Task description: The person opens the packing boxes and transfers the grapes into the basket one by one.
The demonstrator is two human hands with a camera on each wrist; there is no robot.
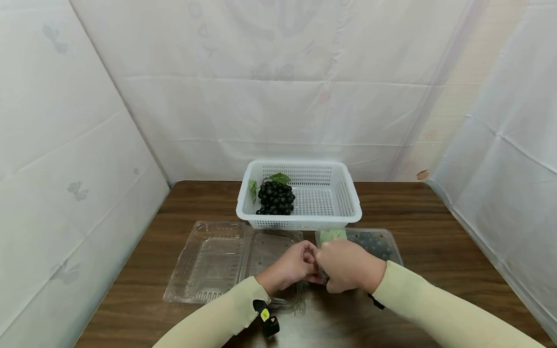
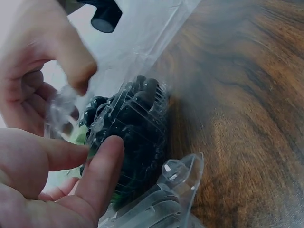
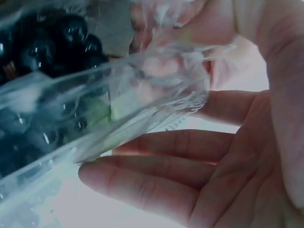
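Observation:
A clear plastic clamshell [image 1: 391, 241] at the right holds a bunch of dark grapes [image 1: 372, 245] and a green leaf [image 1: 332, 235]. My right hand [image 1: 348, 263] grips its left end, thumb over the plastic and fingers along the other side in the right wrist view. My left hand [image 1: 291, 263] meets it at the same corner. In the left wrist view, the left thumb and a finger [image 2: 102, 175] pinch at the container's edge, close to the grapes. Exactly where the fingertips meet the rim is partly hidden.
Another clear clamshell [image 1: 213, 263] lies open at the left, partly under my left forearm. Behind stands a white perforated basket [image 1: 319, 220] with a dark grape bunch [image 1: 276, 198] and leaves in its left side. Pale curtains surround the brown wooden table [image 1: 417, 208].

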